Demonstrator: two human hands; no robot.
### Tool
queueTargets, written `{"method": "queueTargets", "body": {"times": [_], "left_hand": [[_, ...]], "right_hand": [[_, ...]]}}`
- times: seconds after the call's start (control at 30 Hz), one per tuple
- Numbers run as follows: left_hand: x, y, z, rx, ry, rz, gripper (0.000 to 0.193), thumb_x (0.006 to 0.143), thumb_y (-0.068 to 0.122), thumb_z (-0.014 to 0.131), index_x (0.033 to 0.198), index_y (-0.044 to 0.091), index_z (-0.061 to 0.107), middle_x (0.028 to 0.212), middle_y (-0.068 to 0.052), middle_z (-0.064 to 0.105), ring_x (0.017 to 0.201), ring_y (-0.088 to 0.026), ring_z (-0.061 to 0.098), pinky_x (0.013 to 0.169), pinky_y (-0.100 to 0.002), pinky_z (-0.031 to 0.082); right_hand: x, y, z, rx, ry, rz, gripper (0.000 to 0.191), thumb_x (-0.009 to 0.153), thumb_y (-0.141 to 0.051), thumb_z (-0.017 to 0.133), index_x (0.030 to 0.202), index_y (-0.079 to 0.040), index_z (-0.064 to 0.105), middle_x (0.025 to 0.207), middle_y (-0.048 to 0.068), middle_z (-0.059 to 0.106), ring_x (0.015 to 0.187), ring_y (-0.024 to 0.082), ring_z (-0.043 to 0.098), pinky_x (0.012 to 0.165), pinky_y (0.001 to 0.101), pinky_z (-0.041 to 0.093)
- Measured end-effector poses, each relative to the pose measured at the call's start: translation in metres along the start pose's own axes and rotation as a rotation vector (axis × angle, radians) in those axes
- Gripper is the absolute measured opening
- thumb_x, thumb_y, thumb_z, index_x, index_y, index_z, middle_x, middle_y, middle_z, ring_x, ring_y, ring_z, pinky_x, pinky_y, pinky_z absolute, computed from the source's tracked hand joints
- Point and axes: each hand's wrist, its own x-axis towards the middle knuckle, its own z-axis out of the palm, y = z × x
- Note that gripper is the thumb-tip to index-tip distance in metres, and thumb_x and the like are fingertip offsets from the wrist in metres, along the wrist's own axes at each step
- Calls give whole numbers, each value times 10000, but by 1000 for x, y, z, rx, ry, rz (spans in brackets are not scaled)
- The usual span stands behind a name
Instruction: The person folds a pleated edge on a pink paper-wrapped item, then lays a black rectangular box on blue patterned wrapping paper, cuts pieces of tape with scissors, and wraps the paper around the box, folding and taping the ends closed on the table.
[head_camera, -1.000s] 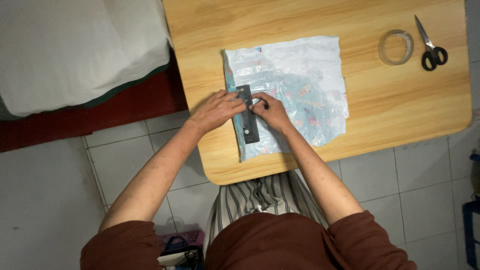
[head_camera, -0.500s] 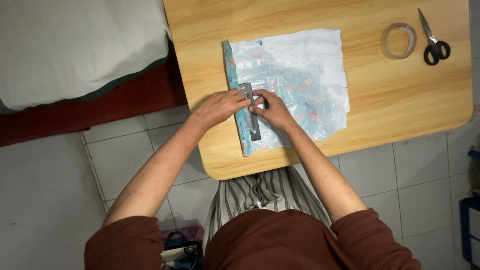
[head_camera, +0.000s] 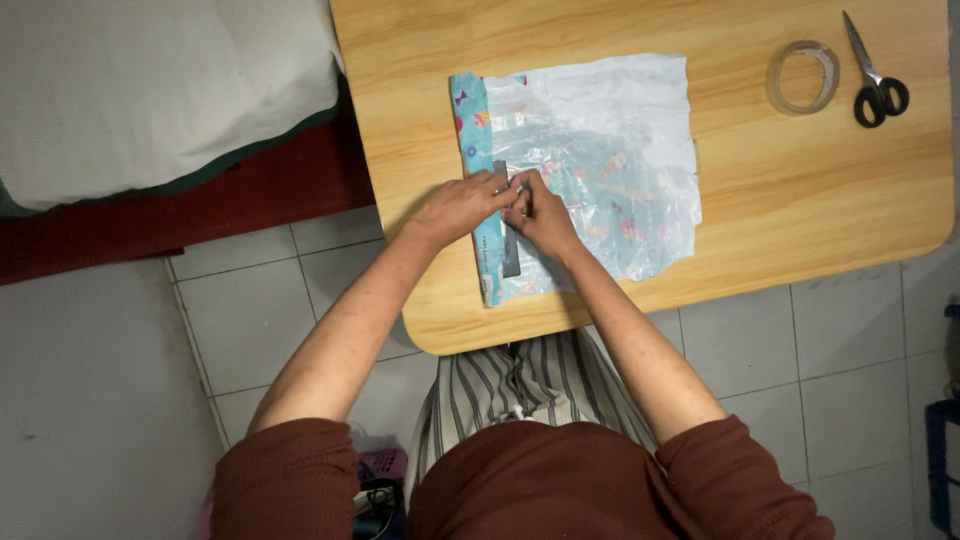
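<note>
Left hand (head_camera: 462, 207) and right hand (head_camera: 541, 215) fingers pinched together on grey strip (head_camera: 506, 222), at wrapping sheet's (head_camera: 600, 150) nine o'clock edge.

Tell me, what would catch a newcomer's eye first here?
Probably the two hands meeting at the middle of the wooden table: the left hand and right hand press a slim dark grey bar onto a sheet of wrapping paper with a turquoise patterned edge. Off at the far right corner lie a tape roll and black-handled scissors.
</note>
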Motion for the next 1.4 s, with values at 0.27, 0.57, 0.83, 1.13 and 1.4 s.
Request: {"method": "queueTargets", "body": {"times": [0.27, 0.57, 0.83, 1.13, 1.4], "left_hand": [[5, 0, 18, -6, -28, -2, 282, 885, 89, 594, 1158, 153, 625, 1150, -34, 632, 1103, -238, 637, 848, -378, 586], [13, 1, 19, -160, -105, -153, 246, 932, 96, 591, 1170, 156, 615, 1166, -70, 583, 1164, -262, 622, 920, -412, 555], [21, 2, -5, -419, 80, -470, 711, 723, 15, 841, 1344, 129, 514, 1358, -144, 433, 1183, -393, 569, 901, -477, 530], [20, 3, -3, -407, 140, -549, 657, 786, 28, 819, 1357, 137, 515, 1353, -144, 443, 1192, -399, 567, 900, -483, 525], [-57, 70, 26, -447, 246, -737, 471, 1047, 164, 568, 1509, 99, 507, 1539, -164, 447, 1385, -371, 492, 1126, -474, 423]], "right_hand": [[-2, 12, -8, 58, -85, -90, 241, 994, -124, 533, 1230, -96, 498, 869, 43, 700, 832, 188, 676, 781, 342, 520], [-4, -3, -1, -65, -12, -89, 386, 867, -249, 793, 1070, -70, 518, 757, 40, 651, 699, 197, 649, 666, 350, 508], [3, -9, 5, -84, 94, 57, 313, 926, -304, 788, 922, -70, 581, 654, 61, 605, 602, 214, 601, 605, 356, 483], [-2, -7, -5, -87, -34, -107, 458, 816, -260, 828, 1093, -33, 542, 796, 89, 655, 717, 217, 647, 671, 369, 518], [-16, -1, -7, -93, -47, -99, 500, 898, -197, 788, 1315, -53, 553, 891, 67, 695, 820, 213, 651, 758, 360, 524]]}}
